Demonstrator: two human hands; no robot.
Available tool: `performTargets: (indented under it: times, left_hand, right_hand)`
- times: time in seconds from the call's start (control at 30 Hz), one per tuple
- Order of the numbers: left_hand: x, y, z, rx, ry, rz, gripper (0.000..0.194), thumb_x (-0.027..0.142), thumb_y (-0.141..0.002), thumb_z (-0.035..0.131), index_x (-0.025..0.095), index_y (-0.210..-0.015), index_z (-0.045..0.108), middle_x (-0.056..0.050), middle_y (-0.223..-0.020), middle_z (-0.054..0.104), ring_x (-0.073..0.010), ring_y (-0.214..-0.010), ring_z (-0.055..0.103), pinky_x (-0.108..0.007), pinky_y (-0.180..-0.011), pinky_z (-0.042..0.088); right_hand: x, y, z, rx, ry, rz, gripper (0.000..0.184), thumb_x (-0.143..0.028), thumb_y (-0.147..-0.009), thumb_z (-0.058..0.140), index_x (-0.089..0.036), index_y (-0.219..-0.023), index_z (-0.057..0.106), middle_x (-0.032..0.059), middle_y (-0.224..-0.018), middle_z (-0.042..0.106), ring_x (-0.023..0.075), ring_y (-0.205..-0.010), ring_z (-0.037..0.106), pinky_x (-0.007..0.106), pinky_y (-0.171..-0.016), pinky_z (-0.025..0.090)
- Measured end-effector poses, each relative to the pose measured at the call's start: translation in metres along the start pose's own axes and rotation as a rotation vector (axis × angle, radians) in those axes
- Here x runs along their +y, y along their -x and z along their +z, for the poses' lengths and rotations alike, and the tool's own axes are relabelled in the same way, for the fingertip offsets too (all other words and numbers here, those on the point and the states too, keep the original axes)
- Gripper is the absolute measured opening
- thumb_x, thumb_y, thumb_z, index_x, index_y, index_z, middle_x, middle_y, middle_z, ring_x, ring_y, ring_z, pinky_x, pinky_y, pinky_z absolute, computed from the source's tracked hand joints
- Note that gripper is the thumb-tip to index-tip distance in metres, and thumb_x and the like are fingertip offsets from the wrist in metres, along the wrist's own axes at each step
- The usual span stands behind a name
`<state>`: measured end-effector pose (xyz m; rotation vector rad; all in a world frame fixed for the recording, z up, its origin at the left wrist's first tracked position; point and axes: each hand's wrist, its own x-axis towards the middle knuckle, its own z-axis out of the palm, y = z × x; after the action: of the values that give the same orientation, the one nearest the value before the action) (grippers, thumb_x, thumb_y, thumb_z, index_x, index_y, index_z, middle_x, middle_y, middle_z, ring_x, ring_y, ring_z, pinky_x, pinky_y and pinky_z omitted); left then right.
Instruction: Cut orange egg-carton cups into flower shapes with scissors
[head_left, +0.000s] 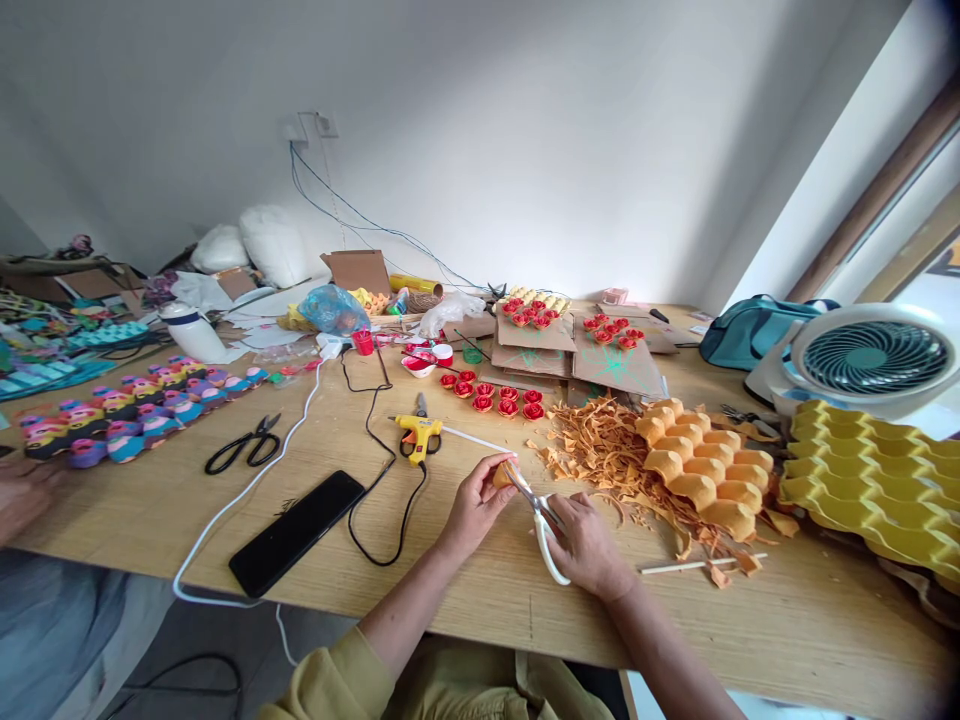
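My left hand [476,505] pinches a small orange egg-carton cup [504,474] over the front of the table. In my right hand [589,545] is a pair of white-handled scissors [546,545], its blades pointing left and meeting the cup. How deep the blades sit in the carton cannot be made out. To the right lies a heap of orange carton scraps [592,440], beside an orange egg carton [705,465] turned with its cups upward. A yellow glue gun [420,437] with a white glue stick rests beyond my left hand.
Red paper roses [507,400] stand behind the glue gun. A black phone [298,533], black scissors [244,444] and cables lie to the left. Yellow egg trays [870,480] and a white fan [874,355] stand at right. A co-worker's hand [26,490] rests at the left edge.
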<state>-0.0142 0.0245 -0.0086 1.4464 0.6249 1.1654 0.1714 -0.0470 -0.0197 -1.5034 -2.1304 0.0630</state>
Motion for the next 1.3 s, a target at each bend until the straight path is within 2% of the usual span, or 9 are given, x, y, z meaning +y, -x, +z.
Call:
performTargets:
  times: [0.37,0.73,0.87,1.03,1.3]
  left_hand:
    - [0.0027,0.0010,0.0014,0.017,0.022,-0.008,0.042,0.033,-0.082,0.068,0.019,-0.120,0.056,-0.011,-0.128,0.061,-0.0226,-0.110,0.064,-0.035,-0.099,0.049]
    - [-0.0001,0.0007,-0.0008,0.083,-0.084,0.103,0.044,0.031,-0.082,0.067,0.021,-0.124,0.056,-0.011,-0.128,0.060,-0.0233,-0.116,0.059,-0.034,-0.100,0.048]
    - [0.0004,0.0012,-0.0004,0.067,-0.018,0.054,0.048,0.033,-0.082,0.068,0.021,-0.126,0.054,-0.012,-0.131,0.058,-0.0244,-0.116,0.060,-0.035,-0.101,0.048]
    - [-0.0005,0.0014,-0.0016,0.031,0.065,-0.020,0.043,0.038,-0.087,0.060,0.018,-0.124,0.052,-0.012,-0.127,0.062,-0.0234,-0.104,0.066,-0.036,-0.093,0.054]
    - [-0.0043,0.0016,-0.0011,0.003,-0.021,0.006,0.044,0.035,-0.084,0.066,0.019,-0.123,0.054,-0.011,-0.127,0.063,-0.0245,-0.117,0.060,-0.037,-0.103,0.047]
  right_hand:
    - [-0.0006,-0.0005,0.0005,0.025,-0.020,-0.013,0.023,-0.028,-0.089,0.049,-0.023,-0.069,0.039,-0.0004,-0.063,0.053,0.0160,-0.062,0.048,0.028,-0.067,0.036]
    - [-0.0011,0.0012,0.0008,0.063,-0.008,-0.044,0.024,-0.028,-0.091,0.046,-0.023,-0.068,0.040,0.0001,-0.061,0.052,0.0157,-0.060,0.047,0.027,-0.064,0.034]
    - [-0.0016,0.0020,0.0000,0.073,-0.008,-0.050,0.025,-0.028,-0.091,0.046,-0.023,-0.068,0.041,0.0001,-0.060,0.052,0.0156,-0.060,0.047,0.027,-0.064,0.034]
    - [-0.0029,0.0007,-0.0014,0.085,0.010,-0.053,0.024,-0.030,-0.092,0.046,-0.022,-0.069,0.043,0.0001,-0.062,0.053,0.0149,-0.059,0.046,0.027,-0.066,0.033]
    - [0.0013,0.0013,0.0030,0.040,0.018,-0.018,0.023,-0.033,-0.090,0.050,-0.022,-0.071,0.042,-0.0001,-0.063,0.054,0.0159,-0.060,0.047,0.029,-0.069,0.033]
